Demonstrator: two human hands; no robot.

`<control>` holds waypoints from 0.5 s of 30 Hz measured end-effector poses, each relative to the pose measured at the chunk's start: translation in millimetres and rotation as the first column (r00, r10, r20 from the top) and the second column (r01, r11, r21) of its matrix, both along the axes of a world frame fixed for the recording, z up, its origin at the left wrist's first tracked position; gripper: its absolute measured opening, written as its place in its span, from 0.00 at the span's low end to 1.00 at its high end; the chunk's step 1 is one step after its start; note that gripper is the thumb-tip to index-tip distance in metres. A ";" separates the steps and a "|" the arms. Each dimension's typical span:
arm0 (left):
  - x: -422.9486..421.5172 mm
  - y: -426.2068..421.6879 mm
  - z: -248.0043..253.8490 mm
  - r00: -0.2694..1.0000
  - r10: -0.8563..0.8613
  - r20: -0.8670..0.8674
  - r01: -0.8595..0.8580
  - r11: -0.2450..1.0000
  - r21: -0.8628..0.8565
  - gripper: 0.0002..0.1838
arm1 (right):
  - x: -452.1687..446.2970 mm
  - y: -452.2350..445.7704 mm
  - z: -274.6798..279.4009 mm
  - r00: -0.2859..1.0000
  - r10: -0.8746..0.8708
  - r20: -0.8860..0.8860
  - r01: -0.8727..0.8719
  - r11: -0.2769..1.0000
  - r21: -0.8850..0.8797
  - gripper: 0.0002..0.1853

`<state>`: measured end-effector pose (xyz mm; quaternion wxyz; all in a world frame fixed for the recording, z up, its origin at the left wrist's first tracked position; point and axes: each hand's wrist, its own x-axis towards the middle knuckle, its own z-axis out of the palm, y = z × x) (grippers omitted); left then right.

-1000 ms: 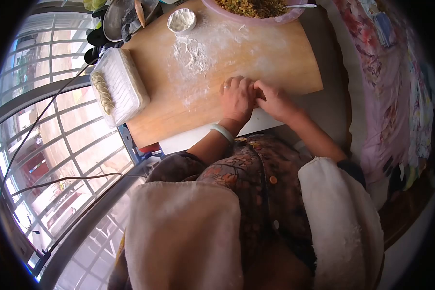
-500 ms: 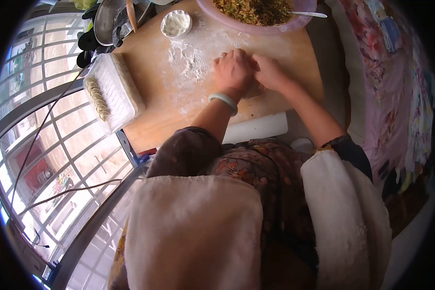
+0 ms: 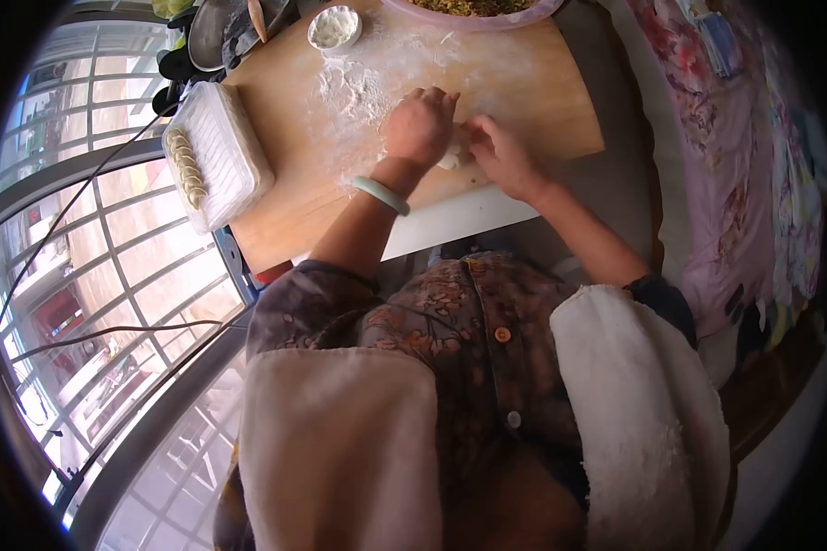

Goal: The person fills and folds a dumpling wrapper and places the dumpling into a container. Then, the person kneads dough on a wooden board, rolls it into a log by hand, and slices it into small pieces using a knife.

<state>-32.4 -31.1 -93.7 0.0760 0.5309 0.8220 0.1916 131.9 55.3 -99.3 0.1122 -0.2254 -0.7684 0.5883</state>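
Between my hands a small pale piece of dough [image 3: 451,158] shows on the floured wooden board [image 3: 294,165]. My left hand [image 3: 418,129], with a pale bangle on its wrist, is raised just left of the dough; its fingers are curled together, and whatever they hold is hidden. Just right of the dough is my right hand [image 3: 505,158], its thumb and fingers bent and apart, with nothing visible between them. Loose white flour [image 3: 354,87] is scattered beyond my left hand.
A small bowl of flour [image 3: 334,29] stands at the board's far side, near a pink basin [image 3: 487,20] of chopped filling. On the left lies a white tray [image 3: 234,147] with a row of dumplings [image 3: 185,167]. A metal pan [image 3: 213,37] sits at the back left.
My hands, pressed together before, have come apart. The left hand has shifted left, and the dough piece between them now shows. The whole view has also shifted.
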 end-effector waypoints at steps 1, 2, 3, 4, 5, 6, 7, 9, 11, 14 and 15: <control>20.3 -2.9 17.6 0.977 0.197 0.087 -0.199 0.980 0.012 0.15 | 7.7 -7.1 1.6 1.000 -0.004 -0.012 0.004 1.000 -0.001 0.09; 33.7 -7.5 19.0 0.984 0.177 0.038 -0.179 0.982 0.059 0.13 | 11.5 -8.8 1.3 1.000 -0.014 -0.028 0.014 1.000 0.004 0.09; 45.7 -13.9 15.6 0.987 0.161 -0.008 -0.160 0.982 0.099 0.11 | 15.7 -9.7 -1.0 1.000 -0.008 -0.024 0.008 1.000 0.016 0.09; 56.2 -23.5 9.6 0.988 0.157 0.007 -0.157 0.986 0.055 0.11 | 21.0 -12.8 -3.7 1.000 0.006 -0.015 -0.006 1.000 0.020 0.09; 64.6 -31.6 4.2 0.988 0.155 0.019 -0.155 0.988 0.010 0.11 | 23.6 -16.1 -4.3 1.000 0.022 -0.008 -0.021 1.000 0.022 0.09; 71.2 -34.7 2.5 0.963 0.260 0.070 -0.265 0.961 0.081 0.10 | 21.6 -15.9 6.3 0.996 0.057 0.065 -0.068 0.982 0.178 0.10; 72.7 -35.8 2.0 0.962 0.262 0.072 -0.265 0.963 0.044 0.11 | 14.8 -11.6 10.7 0.991 0.085 0.104 -0.104 0.976 0.193 0.11; 72.8 -33.0 -5.4 0.946 0.314 0.083 -0.320 0.944 0.073 0.12 | 5.6 -3.8 13.4 0.971 0.150 0.188 -0.189 0.959 0.212 0.12; 70.8 -26.6 -10.5 0.942 0.328 0.073 -0.333 0.940 0.071 0.11 | -6.6 10.7 12.8 0.946 0.191 0.263 -0.260 0.931 0.257 0.15; 56.1 -4.6 -10.9 0.925 0.364 0.105 -0.363 0.931 -0.032 0.10 | -32.7 36.0 27.9 0.896 0.163 0.413 -0.298 0.910 0.289 0.16; 47.6 4.0 -10.5 0.914 0.388 0.117 -0.380 0.921 -0.080 0.10 | -39.4 42.1 23.5 0.895 0.168 0.414 -0.294 0.919 0.262 0.16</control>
